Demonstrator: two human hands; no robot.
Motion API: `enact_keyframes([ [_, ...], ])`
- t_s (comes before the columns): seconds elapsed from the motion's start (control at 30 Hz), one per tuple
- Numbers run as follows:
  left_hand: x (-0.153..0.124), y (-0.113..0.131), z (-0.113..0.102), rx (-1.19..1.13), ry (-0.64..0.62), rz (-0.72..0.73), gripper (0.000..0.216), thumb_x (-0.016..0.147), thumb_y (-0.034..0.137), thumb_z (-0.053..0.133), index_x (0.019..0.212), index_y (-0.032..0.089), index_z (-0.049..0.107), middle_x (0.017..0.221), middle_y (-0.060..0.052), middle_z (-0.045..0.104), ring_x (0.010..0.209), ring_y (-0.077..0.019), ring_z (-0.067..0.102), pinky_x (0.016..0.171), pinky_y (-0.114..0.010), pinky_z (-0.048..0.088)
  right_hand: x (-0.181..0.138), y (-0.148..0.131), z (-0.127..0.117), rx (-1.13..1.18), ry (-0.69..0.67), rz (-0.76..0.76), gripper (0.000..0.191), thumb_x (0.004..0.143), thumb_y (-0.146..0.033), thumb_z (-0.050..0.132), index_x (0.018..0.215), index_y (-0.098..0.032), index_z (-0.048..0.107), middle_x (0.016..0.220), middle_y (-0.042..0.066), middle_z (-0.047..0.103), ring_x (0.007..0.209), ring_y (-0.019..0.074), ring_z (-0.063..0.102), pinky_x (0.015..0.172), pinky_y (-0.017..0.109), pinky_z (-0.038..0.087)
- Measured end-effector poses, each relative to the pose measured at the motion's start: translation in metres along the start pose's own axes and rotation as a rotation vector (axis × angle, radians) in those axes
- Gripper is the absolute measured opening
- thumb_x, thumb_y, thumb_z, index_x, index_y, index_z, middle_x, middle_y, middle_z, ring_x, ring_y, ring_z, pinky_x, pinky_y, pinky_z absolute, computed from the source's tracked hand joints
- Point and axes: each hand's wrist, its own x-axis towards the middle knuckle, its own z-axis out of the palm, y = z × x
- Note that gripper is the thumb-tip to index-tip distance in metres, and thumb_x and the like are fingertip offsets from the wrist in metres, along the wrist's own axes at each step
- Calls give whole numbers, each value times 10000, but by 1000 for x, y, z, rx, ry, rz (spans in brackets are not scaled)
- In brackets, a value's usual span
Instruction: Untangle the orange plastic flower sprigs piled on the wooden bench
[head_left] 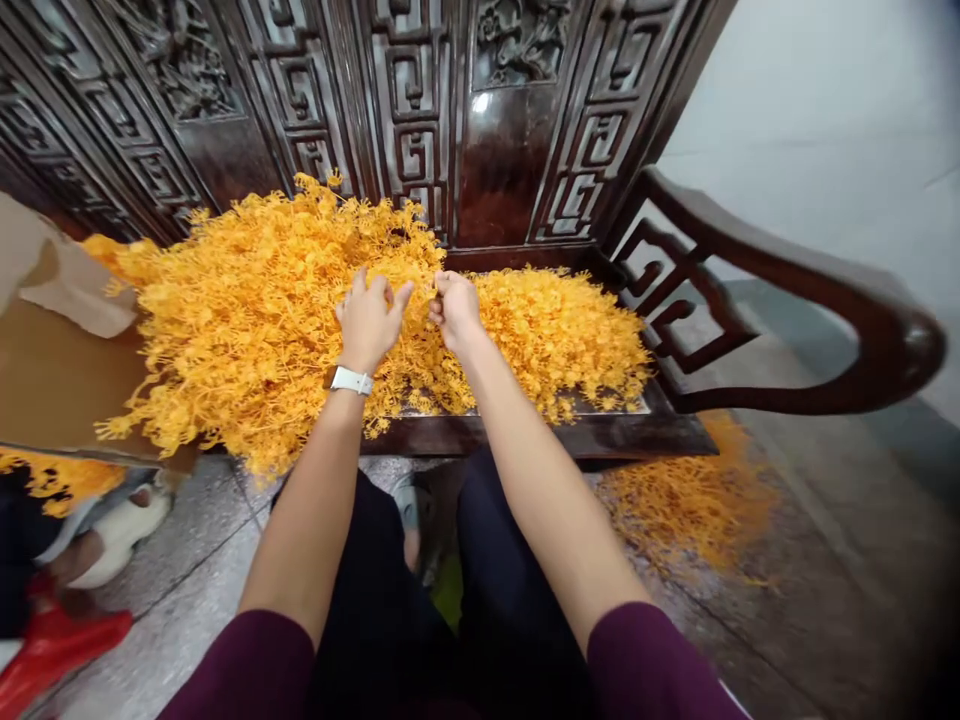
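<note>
A large heap of orange-yellow artificial flower sprigs covers the left and middle of a dark wooden bench. A lower pile of similar sprigs lies on the right part of the seat. My left hand, with a white-strapped watch on its wrist, is over the large heap, its fingers apart. Between the two piles, my right hand is closed in a pinch, thumb against the fingers. Whatever it grips cannot be made out against the yellow behind it.
The carved bench back rises behind the piles, and a curved armrest stands at right. A cardboard box is on the left. More yellow sprigs lie on the floor at right. Another person's shoe and something red show at lower left.
</note>
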Motion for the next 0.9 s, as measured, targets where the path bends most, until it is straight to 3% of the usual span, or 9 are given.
enact_keyframes([
  [0.1, 10, 1, 2, -138, 210, 82, 577, 1095, 643, 296, 871, 204, 595, 1278, -208, 666, 1272, -328, 618, 1155, -487, 443, -7, 1, 5, -66, -14, -46, 356, 1020, -420, 616, 761, -209, 493, 636, -52, 463, 564, 94, 439, 494, 193, 292],
  [0.17, 14, 2, 1, -221, 273, 100, 576, 1076, 695, 329, 810, 226, 531, 964, -123, 651, 1056, -284, 654, 1073, -440, 478, -11, 1, 9, -30, -59, 3, 360, 977, -501, 664, 804, -205, 558, 682, -28, 537, 642, 114, 524, 534, 196, 370],
  [0.23, 15, 1, -2, -291, 292, 90, 576, 1042, 747, 390, 824, 230, 522, 834, -65, 587, 898, -251, 630, 987, -406, 488, -14, -1, 12, 113, -169, 85, 274, 976, -446, 638, 857, -205, 583, 764, -5, 604, 713, 128, 577, 587, 208, 440],
  [0.37, 8, -3, -10, -366, 210, 62, 583, 1046, 744, 389, 930, 217, 609, 846, -67, 631, 816, -233, 599, 864, -355, 459, -15, -7, 11, 235, -258, 87, 186, 908, -253, 618, 774, -200, 500, 820, 1, 602, 744, 118, 539, 623, 208, 432],
  [0.43, 4, -5, -15, -342, 99, 53, 587, 1051, 715, 422, 845, 210, 642, 762, -58, 621, 774, -230, 589, 817, -342, 437, -13, -7, 9, 185, -174, 39, 273, 859, -231, 676, 733, -210, 434, 767, -24, 532, 715, 115, 488, 608, 214, 389],
  [0.57, 0, -6, -26, -171, -28, 77, 452, 886, 624, 735, 729, 203, 684, 685, -35, 630, 733, -235, 589, 804, -356, 413, -7, 0, 3, 1, 99, -26, 417, 847, -231, 720, 702, -234, 329, 646, -68, 336, 617, 107, 349, 592, 242, 305],
  [0.73, 1, -4, -31, -75, 84, 72, 262, 821, 452, 803, 843, 202, 731, 805, -50, 699, 874, -276, 630, 903, -402, 430, 0, 10, -5, -178, 134, -66, 494, 853, -351, 767, 654, -238, 329, 601, -76, 325, 608, 117, 344, 618, 259, 314],
  [0.8, 2, -1, -32, -163, 163, 97, 252, 844, 436, 794, 847, 197, 714, 775, -35, 669, 839, -253, 611, 896, -392, 434, 2, 11, -6, -273, 150, -166, 466, 876, -415, 751, 627, -225, 406, 644, -51, 434, 690, 136, 456, 702, 256, 389],
  [0.9, 0, 12, -35, -420, 299, 156, 249, 884, 420, 782, 857, 191, 690, 731, -1, 601, 725, -199, 556, 777, -337, 432, 5, 11, -6, -460, 183, -355, 418, 962, -510, 644, 688, -199, 588, 898, 43, 635, 969, 197, 599, 952, 294, 462],
])
